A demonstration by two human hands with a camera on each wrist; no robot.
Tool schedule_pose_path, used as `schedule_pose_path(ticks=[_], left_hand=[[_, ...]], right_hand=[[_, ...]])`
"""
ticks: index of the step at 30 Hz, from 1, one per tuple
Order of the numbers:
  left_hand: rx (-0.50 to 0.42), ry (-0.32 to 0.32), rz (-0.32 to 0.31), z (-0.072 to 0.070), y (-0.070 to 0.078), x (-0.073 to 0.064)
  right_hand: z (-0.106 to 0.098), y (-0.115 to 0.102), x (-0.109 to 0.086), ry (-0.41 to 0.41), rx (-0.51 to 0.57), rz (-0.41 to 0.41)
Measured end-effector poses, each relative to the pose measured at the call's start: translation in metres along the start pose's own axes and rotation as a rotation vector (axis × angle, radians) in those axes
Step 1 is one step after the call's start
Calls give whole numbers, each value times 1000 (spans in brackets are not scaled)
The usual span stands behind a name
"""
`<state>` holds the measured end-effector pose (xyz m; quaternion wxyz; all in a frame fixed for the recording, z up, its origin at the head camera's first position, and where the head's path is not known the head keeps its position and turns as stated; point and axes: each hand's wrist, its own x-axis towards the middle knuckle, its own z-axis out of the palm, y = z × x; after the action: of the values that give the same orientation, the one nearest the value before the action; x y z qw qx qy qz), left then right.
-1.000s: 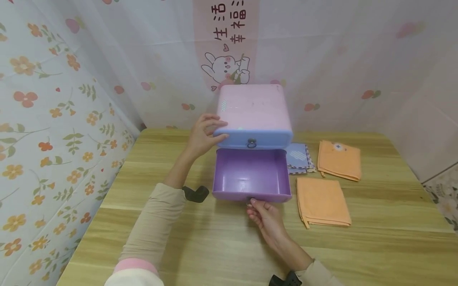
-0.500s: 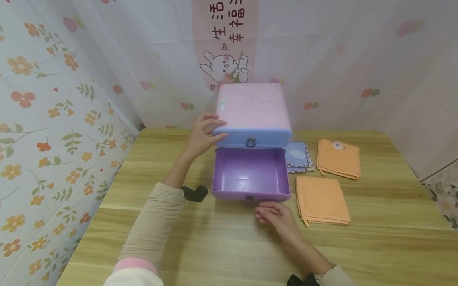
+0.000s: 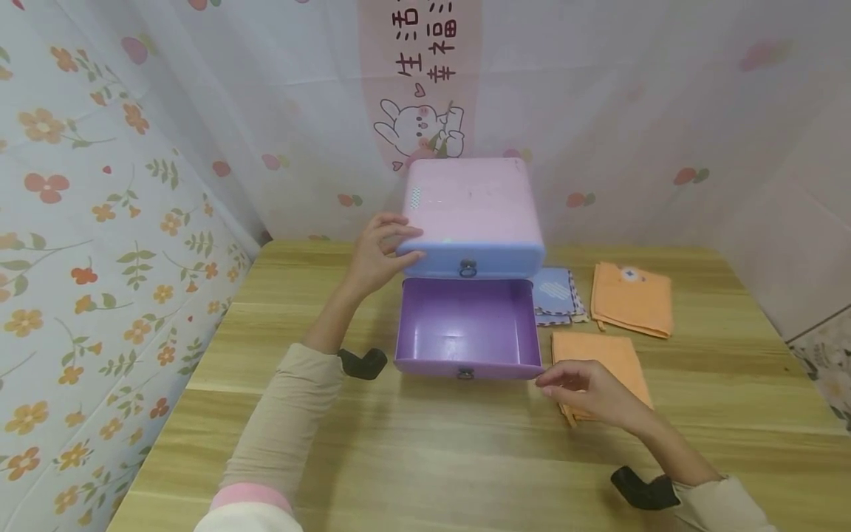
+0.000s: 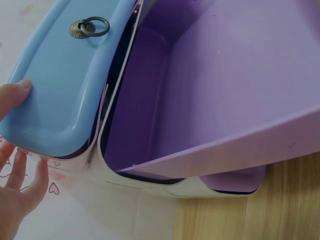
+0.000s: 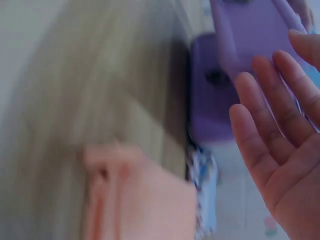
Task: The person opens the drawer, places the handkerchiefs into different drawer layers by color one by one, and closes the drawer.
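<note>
A small drawer cabinet with a pink top (image 3: pixel 472 199) stands at the back of the table in the head view. Its blue upper drawer (image 3: pixel 432 260) is closed; the purple drawer (image 3: pixel 465 325) below is pulled out, with nothing inside. My left hand (image 3: pixel 377 255) holds the cabinet's upper left corner, thumb (image 4: pixel 17 93) on the blue front and fingers along the side. Its ring pull (image 4: pixel 95 27) hangs free. Fingers extended and empty, my right hand (image 3: pixel 598 391) hovers by the purple drawer's right front corner, partly covering a folded orange towel (image 3: pixel 598 355).
Another folded orange towel (image 3: pixel 631 299) with a small patterned patch lies farther back on the right. Blue cloths (image 3: pixel 555 292) with checked edges lie beside the cabinet, partly hidden by it. Another purple drawer front (image 5: pixel 207 115) shows low down in the right wrist view.
My right hand has let go of the purple drawer's ring pull and moved right, toward the nearer orange towel. The left hand and the drawer have stayed in place.
</note>
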<state>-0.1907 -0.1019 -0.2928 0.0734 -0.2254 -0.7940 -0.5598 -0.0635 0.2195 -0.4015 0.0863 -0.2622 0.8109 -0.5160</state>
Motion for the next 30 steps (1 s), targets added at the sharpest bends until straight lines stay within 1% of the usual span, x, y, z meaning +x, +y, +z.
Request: schedule_pose_path(ticks=[2, 4, 6, 7, 9, 12, 13, 16, 18, 19, 23, 25, 27, 30], left_hand=[[-1, 1, 2, 0, 0, 0], [-3, 1, 4, -1, 0, 0], [-5, 2, 5, -1, -1, 0], [-6, 1, 5, -1, -1, 0], [-8, 1, 3, 0, -2, 1], [-8, 0, 0, 0, -2, 0], [-8, 1, -2, 0, -2, 0], [-1, 1, -2, 0, -1, -1], [7, 2, 1, -1, -1, -1], [9, 3, 3, -1, -1, -1], [11, 5, 6, -1, -2, -1], [10, 7, 3, 0, -2, -1], [6, 6, 1, 0, -3, -1], [-5, 4, 1, 1, -4, -2]], right_hand=[[-14, 1, -1, 57, -28, 41], [-30, 5, -2, 109, -20, 83], [-44, 10, -2, 164, 6, 92], [-51, 14, -2, 199, -6, 98], [-64, 25, -2, 266, -46, 96], [-81, 46, -2, 362, -135, 78], [-86, 53, -2, 385, -179, 92], [-101, 70, -3, 419, -260, 113], [-110, 79, -4, 438, -315, 151], [-115, 82, -4, 446, -349, 183], [-132, 105, -6, 515, -359, 287], [-137, 111, -7, 538, -361, 311], [-140, 113, -7, 550, -361, 348], [-140, 109, -7, 535, -369, 420]])
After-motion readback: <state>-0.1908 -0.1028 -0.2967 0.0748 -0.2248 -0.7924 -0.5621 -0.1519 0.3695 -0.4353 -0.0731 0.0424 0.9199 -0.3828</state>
